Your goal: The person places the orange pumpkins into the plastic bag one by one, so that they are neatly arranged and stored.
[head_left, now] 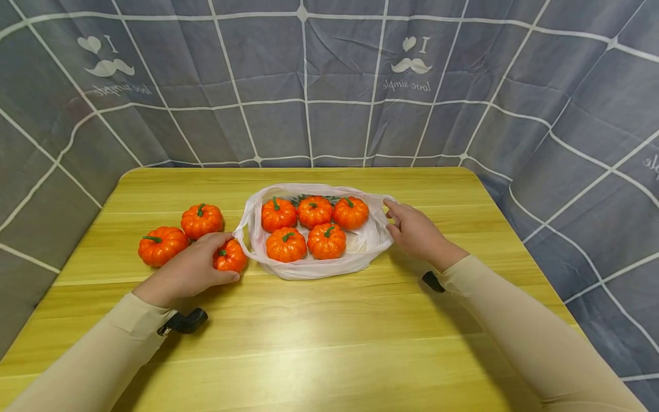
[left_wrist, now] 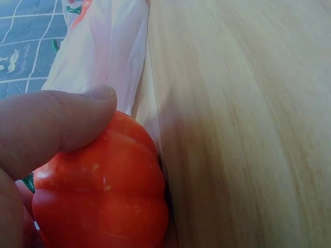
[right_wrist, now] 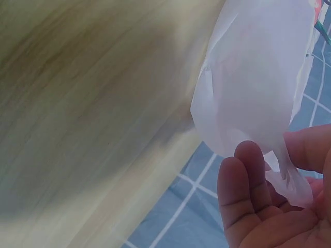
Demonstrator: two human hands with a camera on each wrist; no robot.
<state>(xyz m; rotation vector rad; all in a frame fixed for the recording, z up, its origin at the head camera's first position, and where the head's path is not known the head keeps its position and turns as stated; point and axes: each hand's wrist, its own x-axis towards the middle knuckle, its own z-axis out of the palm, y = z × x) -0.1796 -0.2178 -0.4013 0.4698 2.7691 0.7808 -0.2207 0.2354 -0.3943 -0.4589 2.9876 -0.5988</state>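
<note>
A white plastic bag (head_left: 309, 269) lies with its mouth spread wide, holding several small orange pumpkins (head_left: 326, 241) with green stems. Left of it, my left hand (head_left: 193, 269) grips another pumpkin (head_left: 230, 256), fingers on the far side and thumb on the near side. In the left wrist view the thumb presses on that pumpkin (left_wrist: 103, 191), close to the bag (left_wrist: 111, 51). My right hand (head_left: 419, 232) pinches the bag's right handle; the right wrist view shows the handle (right_wrist: 289, 186) between thumb and fingers.
Two more pumpkins, one in front (head_left: 162, 246) and one behind (head_left: 201, 221), sit on the wooden table (head_left: 309, 343) left of my left hand. A grey cloth with white lines (head_left: 340, 74) hangs behind the table and along its sides.
</note>
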